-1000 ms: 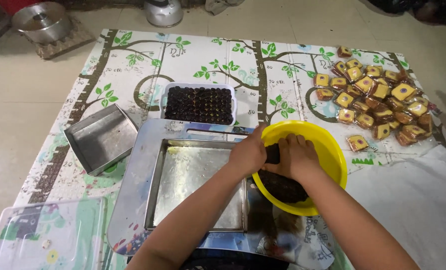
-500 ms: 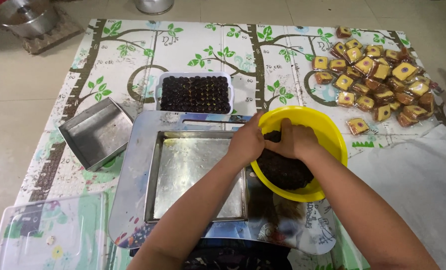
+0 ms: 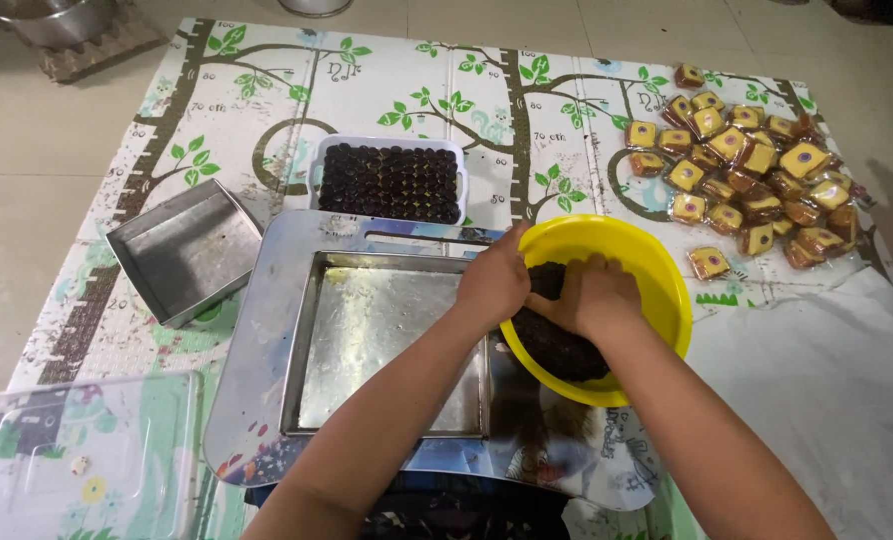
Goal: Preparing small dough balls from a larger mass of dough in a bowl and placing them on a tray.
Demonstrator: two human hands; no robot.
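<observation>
A yellow bowl (image 3: pixel 657 270) holds a dark brown, dough-like mass (image 3: pixel 557 345). My left hand (image 3: pixel 495 282) and my right hand (image 3: pixel 595 297) are both inside the bowl, closed around a lump of the dark mass between them. Left of the bowl lies a shallow square metal tray (image 3: pixel 367 340) on a shiny metal board (image 3: pixel 267 330). Behind it stands a white container (image 3: pixel 391 180) filled with rows of small dark balls.
A second square metal tin (image 3: pixel 185 250) lies at the left on the tree-patterned play mat (image 3: pixel 267 90). A heap of wrapped yellow-brown squares (image 3: pixel 747 170) is at the back right. A clear plastic lid (image 3: pixel 77 455) sits front left; white plastic sheet (image 3: pixel 817 370) at right.
The view has shifted slightly. My hands stay in the bowl, working the dark lump, and have moved a little lower in it.
</observation>
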